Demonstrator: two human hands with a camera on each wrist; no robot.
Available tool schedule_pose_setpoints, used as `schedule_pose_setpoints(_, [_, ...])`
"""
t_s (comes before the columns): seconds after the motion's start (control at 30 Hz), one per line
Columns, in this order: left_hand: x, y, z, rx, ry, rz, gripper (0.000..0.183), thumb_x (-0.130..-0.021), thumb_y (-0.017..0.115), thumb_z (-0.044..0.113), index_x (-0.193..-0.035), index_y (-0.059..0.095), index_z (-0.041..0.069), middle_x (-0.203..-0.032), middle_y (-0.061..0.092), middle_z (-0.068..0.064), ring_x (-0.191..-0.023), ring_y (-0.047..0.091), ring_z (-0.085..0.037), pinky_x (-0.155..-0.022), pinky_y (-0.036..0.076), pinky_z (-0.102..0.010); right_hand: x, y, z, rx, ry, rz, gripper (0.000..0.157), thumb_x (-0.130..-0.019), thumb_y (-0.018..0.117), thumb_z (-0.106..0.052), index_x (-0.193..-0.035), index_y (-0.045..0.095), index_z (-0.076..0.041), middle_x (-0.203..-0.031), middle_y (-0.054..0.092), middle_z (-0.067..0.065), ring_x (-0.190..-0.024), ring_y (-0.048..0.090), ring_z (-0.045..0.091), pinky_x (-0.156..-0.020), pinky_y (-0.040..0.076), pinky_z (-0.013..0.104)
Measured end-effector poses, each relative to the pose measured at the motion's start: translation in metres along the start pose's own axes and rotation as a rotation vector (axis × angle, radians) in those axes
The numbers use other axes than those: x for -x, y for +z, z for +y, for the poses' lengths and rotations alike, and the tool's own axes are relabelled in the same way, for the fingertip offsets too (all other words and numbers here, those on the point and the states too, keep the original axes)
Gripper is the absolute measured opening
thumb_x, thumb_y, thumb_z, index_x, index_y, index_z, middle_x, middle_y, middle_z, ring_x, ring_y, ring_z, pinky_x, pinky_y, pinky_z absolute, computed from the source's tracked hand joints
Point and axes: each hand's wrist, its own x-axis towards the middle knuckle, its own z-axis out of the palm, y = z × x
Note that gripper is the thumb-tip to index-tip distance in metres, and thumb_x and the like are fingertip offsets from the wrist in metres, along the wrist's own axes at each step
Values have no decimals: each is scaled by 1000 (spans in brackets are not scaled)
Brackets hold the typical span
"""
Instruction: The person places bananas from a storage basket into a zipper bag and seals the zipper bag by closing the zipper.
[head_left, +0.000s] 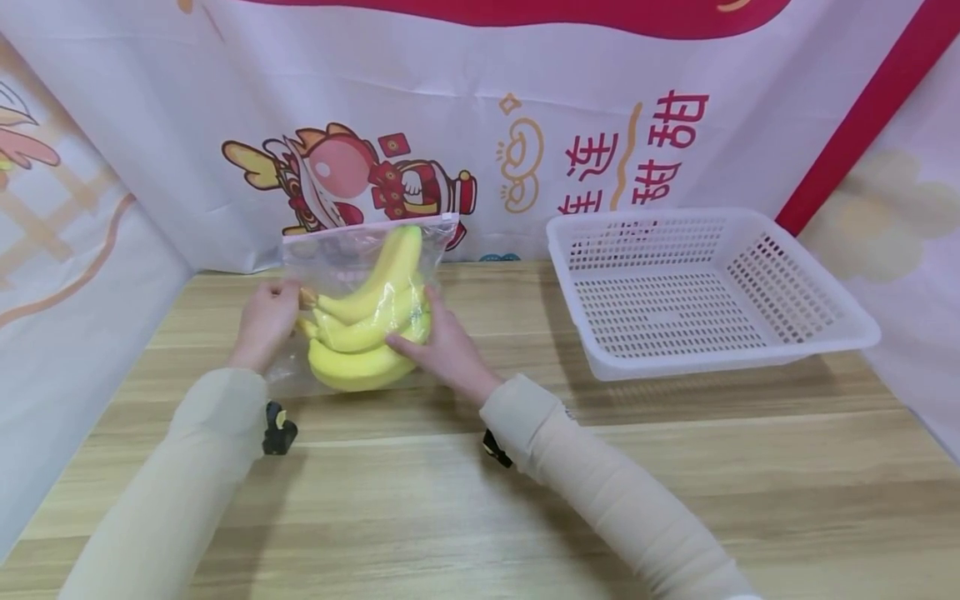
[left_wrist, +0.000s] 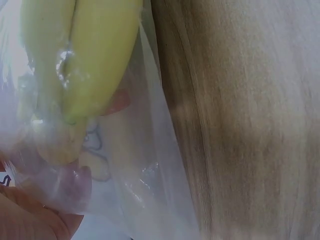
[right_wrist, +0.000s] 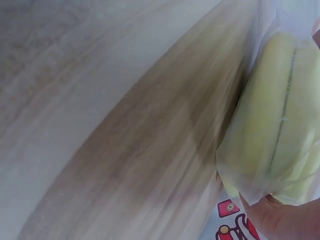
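Observation:
A clear zip bag (head_left: 330, 262) with a pale pink seal strip along its top edge stands tilted near the table's back edge. Several yellow bananas (head_left: 367, 333) lie inside it, stems toward the left. My left hand (head_left: 270, 321) pinches the bag's left side by the stems; in the left wrist view the thumb side of that hand (left_wrist: 37, 215) shows beneath the plastic. On the right side, my right hand (head_left: 448, 346) grips the bag round the bananas, thumb in front. The right wrist view has the bagged bananas (right_wrist: 265, 115) above that hand (right_wrist: 280, 217).
To the right, a white plastic basket (head_left: 600, 362) with slotted walls rests on the wooden table (head_left: 420, 508). A printed white cloth (head_left: 450, 75) hangs behind the table, with more cloth at both sides. Dark wrist mounts (head_left: 278, 429) sit below the cuffs.

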Motion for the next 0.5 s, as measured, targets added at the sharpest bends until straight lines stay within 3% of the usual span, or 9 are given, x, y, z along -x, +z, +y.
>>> schedule_pose_setpoints(0.1, [0, -1, -1, 8, 1, -3, 69, -100, 17, 47, -144, 29, -5, -144, 38, -29, -124, 42, -40, -98, 44, -46, 0, 1, -2, 8, 2, -4, 94, -86, 68, -40, -154, 11, -13, -155, 30, 17, -142, 33, 29, -118, 28, 41])
schedule_pose_setpoints(0.2, [0, -1, -1, 22, -1, -5, 70, -100, 16, 48, -145, 27, -4, -146, 36, -29, -135, 34, -43, -112, 29, -55, 1, 2, -3, 17, 7, -7, 93, -86, 68, -41, -154, 11, -13, -155, 31, 18, -142, 34, 28, -118, 28, 40])
schedule_pose_setpoints(0.5, [0, -1, 1, 49, -27, 0, 71, -99, 16, 49, -146, 26, -4, -150, 30, -28, -139, 29, -44, -116, 25, -56, 1, 1, -4, 71, 37, -25, 94, -87, 63, -49, -155, 7, -15, -155, 31, 16, -141, 36, 28, -116, 31, 42])
